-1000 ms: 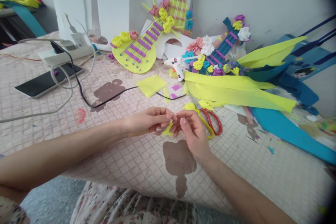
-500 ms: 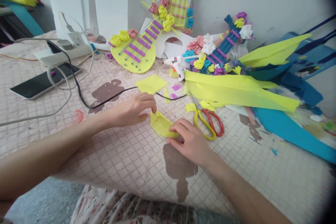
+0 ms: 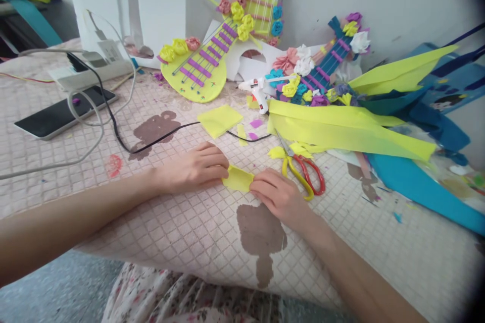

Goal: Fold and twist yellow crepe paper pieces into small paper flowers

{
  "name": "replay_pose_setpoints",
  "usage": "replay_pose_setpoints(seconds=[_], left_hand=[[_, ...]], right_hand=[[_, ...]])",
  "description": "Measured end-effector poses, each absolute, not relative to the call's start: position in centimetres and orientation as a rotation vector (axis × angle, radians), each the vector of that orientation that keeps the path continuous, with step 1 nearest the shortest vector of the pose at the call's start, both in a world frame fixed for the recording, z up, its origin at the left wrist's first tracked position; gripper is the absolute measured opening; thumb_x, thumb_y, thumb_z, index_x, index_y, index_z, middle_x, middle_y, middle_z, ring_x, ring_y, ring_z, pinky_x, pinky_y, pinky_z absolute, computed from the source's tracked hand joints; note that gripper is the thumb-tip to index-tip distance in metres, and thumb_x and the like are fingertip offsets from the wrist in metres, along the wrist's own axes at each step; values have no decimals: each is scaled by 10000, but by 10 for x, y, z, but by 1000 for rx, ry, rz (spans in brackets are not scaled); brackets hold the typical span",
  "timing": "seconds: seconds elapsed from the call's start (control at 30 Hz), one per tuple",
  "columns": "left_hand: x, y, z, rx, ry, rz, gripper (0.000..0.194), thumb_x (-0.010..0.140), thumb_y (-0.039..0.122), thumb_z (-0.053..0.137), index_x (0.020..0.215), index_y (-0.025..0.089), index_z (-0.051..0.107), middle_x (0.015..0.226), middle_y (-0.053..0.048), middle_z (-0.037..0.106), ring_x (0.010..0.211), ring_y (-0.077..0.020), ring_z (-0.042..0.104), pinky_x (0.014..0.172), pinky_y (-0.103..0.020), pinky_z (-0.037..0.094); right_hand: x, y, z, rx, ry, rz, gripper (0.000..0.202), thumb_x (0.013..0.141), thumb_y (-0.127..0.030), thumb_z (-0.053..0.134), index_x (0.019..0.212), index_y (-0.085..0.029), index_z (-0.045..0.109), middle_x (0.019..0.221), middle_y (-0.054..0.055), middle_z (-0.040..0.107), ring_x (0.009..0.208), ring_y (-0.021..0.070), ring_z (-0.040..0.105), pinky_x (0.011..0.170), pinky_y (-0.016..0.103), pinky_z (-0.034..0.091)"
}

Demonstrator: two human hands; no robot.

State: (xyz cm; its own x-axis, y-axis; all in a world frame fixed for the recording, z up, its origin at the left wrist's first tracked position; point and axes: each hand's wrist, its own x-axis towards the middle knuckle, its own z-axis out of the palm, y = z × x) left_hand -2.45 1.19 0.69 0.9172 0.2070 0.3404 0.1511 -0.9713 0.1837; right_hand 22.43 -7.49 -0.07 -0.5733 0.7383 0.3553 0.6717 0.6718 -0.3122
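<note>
A small folded piece of yellow crepe paper [image 3: 238, 178] lies between my hands at the middle of the table. My left hand [image 3: 202, 167] pinches its left end, fingers pressed together. Its right end is gripped by my right hand [image 3: 276, 192], thumb mostly hidden. Just beyond the paper is another flat yellow paper square [image 3: 220, 120]. Scissors [image 3: 305, 174] with one yellow and one red handle lie right of my right hand, blades pointing away. Yellow scraps [image 3: 277, 152] sit by the blades.
A white glue gun [image 3: 257, 93] stands behind, near two flowered paper guitars [image 3: 197, 73] [image 3: 328, 68]. Long yellow crepe strips [image 3: 348, 128] and a blue sheet [image 3: 424, 186] spread to the right. A phone [image 3: 64, 113], power strip [image 3: 91, 73] and black cable [image 3: 115, 133] occupy the left.
My left hand has come down and right onto the paper's left end. The paper, earlier wider with a raised corner, now shows as a narrower folded strip between both hands.
</note>
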Motion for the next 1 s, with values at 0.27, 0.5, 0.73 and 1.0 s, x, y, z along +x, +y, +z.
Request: replay_pose_setpoints(seconds=[0.27, 0.5, 0.73, 1.0], left_hand=[[-23, 1, 2, 2932, 335, 535, 184, 951, 177, 402, 884, 169, 573, 897, -53, 631, 835, -158, 542, 853, -346, 381], [-19, -6, -7, 2631, 549, 608, 99, 886, 160, 503, 864, 163, 600, 917, -58, 606, 871, -166, 546, 829, -322, 425], [-16, -7, -3, 2415, 668, 615, 88, 840, 141, 542, 810, 149, 625, 885, -57, 573, 806, -142, 545, 734, -266, 462], [-13, -9, -2, 2372, 724, 625, 100, 838, 155, 541, 769, 140, 612, 846, -53, 558, 761, -132, 526, 667, -243, 460]], right_hand=[[232, -77, -2, -1172, -2371, 354, 52, 902, -166, 514, 893, -188, 561, 909, 58, 600, 866, 174, 555, 760, 317, 482], [231, -80, -2, -1268, -2339, 509, 71, 897, -153, 506, 869, -200, 550, 911, 39, 579, 856, 160, 551, 768, 313, 463], [221, -84, 1, -1475, -2152, 641, 102, 841, -106, 532, 811, -203, 546, 856, 17, 547, 775, 145, 530, 698, 294, 431], [215, -85, 4, -1511, -2036, 663, 123, 818, -94, 531, 751, -197, 519, 792, 8, 529, 698, 132, 512, 635, 271, 415]])
